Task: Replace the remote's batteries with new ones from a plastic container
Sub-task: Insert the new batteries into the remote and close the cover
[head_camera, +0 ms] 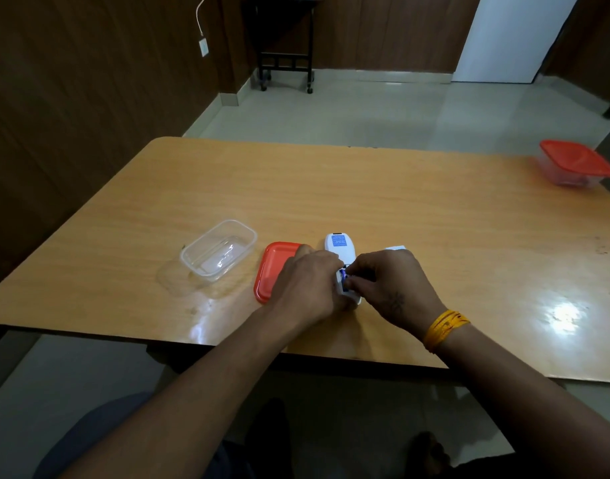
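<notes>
A white remote (340,247) lies face down near the table's front edge, blue label up, its battery bay open. My left hand (307,285) grips the remote's near end from the left. My right hand (393,281) pinches a blue battery (345,274) at the open bay; how far in it sits is hidden by my fingers. A clear plastic container (217,249) stands open to the left, and nothing shows inside it. Its red lid (274,267) lies between it and the remote, partly under my left hand.
A white piece (395,248) peeks out behind my right hand. A second clear container with a red lid (575,164) stands at the wooden table's (435,216) far right corner. A black wheeled stand (284,60) is by the far wall.
</notes>
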{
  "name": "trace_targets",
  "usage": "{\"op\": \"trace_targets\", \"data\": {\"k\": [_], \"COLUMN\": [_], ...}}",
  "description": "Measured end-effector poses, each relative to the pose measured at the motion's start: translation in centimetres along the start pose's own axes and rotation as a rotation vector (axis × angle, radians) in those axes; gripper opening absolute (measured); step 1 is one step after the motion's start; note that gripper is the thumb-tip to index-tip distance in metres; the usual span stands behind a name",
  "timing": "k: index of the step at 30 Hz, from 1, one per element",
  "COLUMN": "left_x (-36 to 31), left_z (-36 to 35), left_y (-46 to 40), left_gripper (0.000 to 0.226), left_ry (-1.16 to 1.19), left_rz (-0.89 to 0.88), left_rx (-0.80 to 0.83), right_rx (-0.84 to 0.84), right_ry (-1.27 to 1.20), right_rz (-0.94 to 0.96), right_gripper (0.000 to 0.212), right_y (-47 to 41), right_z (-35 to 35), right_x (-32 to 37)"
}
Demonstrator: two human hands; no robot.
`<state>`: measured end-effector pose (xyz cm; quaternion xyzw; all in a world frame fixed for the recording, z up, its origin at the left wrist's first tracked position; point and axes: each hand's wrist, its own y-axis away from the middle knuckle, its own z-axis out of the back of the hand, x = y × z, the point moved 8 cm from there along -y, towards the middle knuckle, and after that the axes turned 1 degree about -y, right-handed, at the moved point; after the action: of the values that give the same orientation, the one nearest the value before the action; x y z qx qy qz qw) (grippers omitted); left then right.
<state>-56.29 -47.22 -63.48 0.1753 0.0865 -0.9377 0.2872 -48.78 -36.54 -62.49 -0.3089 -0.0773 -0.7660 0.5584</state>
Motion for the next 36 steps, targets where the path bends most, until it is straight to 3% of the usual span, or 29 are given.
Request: {"op": "trace_targets", "data": {"k": [6, 10, 13, 16, 20, 27, 30, 32, 36], "left_x": [0.3, 0.4, 0.2, -0.1, 0.1, -0.1, -0.6, -1.3, -2.6], "left_z": [-0.2, -0.1, 0.0, 0.1, 0.0, 0.5, 1.6, 2.3, 2.4], "left_y": [-0.4, -0.3, -0.3, -0.3, -0.3, -1.0, -1.2, -1.4, -2.2], "left_gripper": [0.058, 0.048, 0.055, 0.053, 0.053, 0.047, 0.059, 0.057, 0.052], "left_ry": [0.013, 0.016, -0.001, -0.008, -0.017, -0.011, 0.001, -0.132, -0.348], "left_rz": [0.004, 0.008, 0.014, 0.009, 0.007, 0.054, 0.112, 0.147, 0.213], "left_rx": [-0.03, -0.044, -0.031, -0.03, -0.039, -0.019, -0.114, -0.171, -0.129], "right_rx": [0.077, 0.115, 0.144, 0.141, 0.144, 0.088, 0.006, -0.08, -0.222], "right_ry": [-0.118, -0.363, -0.615, -0.639, -0.613, -0.521, -0.376, -0.213, 0.113], "right_rz": [-0.131, -0.355, -0.585, -0.687, -0.702, -0.569, -0.501, -0.425, -0.292], "right_gripper": [0.005, 0.01, 0.013, 0.021, 0.021, 0.025, 0.021, 0.02, 0.015], "right_y": [0.1, 0.6, 1.0, 1.0, 0.7, 1.0, 0.7, 0.4, 0.1], "right_z": [-0.4, -1.2, -2.0, -2.4, -2.6, -1.0, 1.2, 2.8, 5.2], "right_x": [-1.1, -2.4, -3.3, -4.1, -4.2, -4.0, -4.5, -4.9, -5.4]}}
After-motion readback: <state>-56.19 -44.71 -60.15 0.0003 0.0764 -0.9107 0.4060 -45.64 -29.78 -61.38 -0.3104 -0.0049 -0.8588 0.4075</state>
